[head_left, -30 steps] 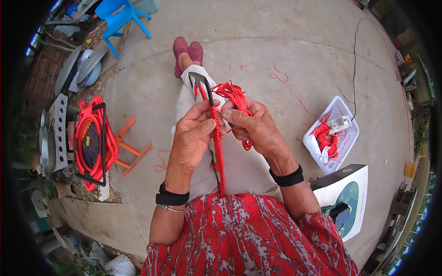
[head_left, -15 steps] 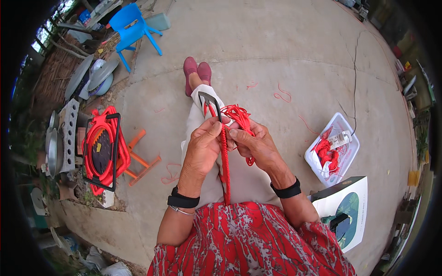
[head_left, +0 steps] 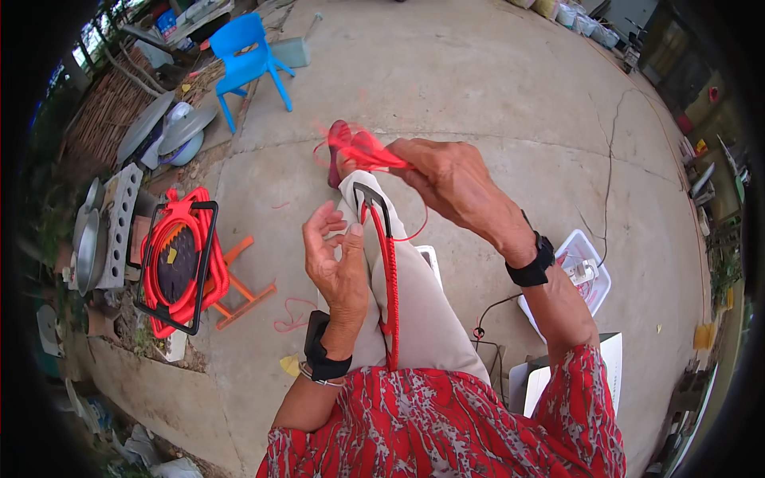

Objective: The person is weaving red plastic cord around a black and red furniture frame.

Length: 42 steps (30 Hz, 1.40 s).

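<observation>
My right hand (head_left: 458, 185) is raised beyond my knees, closed on a bundle of thin red cord (head_left: 382, 157) that is smeared by motion. One strand runs from the bundle down to a black frame (head_left: 372, 196) resting on my lap. Tight red cord wrapping (head_left: 391, 279) covers the frame's long side down towards my waist. My left hand (head_left: 339, 267) is just left of the frame, fingers apart and holding nothing. Part of the frame's far side lies hidden against my trousers.
Left of me, a black frame wound with thick red cord (head_left: 205, 263) leans by an orange stand (head_left: 247, 301). A blue chair (head_left: 245, 60) stands at the far left. To the right are a white basket (head_left: 603, 287) with a power strip and a white box (head_left: 610, 358).
My right hand has swung up and away with the cord bundle, drawing out a strand. My left hand has let go of the wrapped frame and moved slightly left.
</observation>
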Each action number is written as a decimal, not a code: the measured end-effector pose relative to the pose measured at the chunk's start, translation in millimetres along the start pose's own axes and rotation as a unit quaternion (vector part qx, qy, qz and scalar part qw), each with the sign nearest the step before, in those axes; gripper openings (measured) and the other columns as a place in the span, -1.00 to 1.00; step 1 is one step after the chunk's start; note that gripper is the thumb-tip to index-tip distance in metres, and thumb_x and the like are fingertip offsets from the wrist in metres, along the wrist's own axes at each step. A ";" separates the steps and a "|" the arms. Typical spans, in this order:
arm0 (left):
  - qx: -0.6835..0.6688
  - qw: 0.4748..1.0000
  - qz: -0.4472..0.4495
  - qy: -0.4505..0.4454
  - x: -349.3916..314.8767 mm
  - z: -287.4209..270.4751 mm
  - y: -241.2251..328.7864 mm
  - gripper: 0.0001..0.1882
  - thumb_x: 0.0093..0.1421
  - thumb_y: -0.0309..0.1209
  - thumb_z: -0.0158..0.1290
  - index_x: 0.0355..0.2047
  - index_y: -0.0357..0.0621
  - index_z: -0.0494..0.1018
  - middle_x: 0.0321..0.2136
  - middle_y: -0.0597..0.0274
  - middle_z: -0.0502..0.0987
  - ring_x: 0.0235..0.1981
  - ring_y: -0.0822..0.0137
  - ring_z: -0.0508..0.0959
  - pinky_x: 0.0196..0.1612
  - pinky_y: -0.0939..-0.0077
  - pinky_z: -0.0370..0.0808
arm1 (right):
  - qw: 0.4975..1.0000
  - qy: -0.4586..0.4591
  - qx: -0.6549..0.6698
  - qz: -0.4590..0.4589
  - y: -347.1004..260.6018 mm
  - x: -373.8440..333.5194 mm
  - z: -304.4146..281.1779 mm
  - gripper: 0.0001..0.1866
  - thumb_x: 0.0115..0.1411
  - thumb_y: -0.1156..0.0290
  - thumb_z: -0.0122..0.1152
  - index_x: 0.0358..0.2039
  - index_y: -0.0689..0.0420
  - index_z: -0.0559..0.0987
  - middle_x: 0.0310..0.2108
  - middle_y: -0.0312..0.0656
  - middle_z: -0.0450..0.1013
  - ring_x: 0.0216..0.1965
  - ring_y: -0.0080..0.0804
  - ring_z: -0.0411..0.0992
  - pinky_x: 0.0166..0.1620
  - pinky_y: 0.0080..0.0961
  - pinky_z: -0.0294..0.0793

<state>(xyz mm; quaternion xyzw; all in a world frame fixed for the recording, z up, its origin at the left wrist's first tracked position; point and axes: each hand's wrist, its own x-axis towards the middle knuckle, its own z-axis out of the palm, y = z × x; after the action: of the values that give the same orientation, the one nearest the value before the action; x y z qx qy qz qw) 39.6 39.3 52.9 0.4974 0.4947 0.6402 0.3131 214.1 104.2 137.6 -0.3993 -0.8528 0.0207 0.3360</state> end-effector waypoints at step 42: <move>0.018 0.954 -0.172 -0.247 21.9 -4.2 -4.0 -0.81 0.19 -0.62 -0.05 -0.27 -0.31 0.56 -0.50 0.41 0.46 -0.50 0.61 0.35 -0.45 0.70 0.31 | 0.984 -0.029 0.175 0.020 2.2 -55.0 50.3 -0.69 -0.01 0.55 0.28 -0.19 0.12 0.55 -0.42 -0.19 0.38 -0.40 -0.25 0.40 -0.35 -0.38 0.43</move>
<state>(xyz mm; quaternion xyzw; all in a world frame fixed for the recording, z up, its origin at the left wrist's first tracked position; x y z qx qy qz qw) 28.4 58.7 56.2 0.5530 0.4918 0.4249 0.5214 211.0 79.2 67.4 -0.3504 -0.8375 0.1877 0.3749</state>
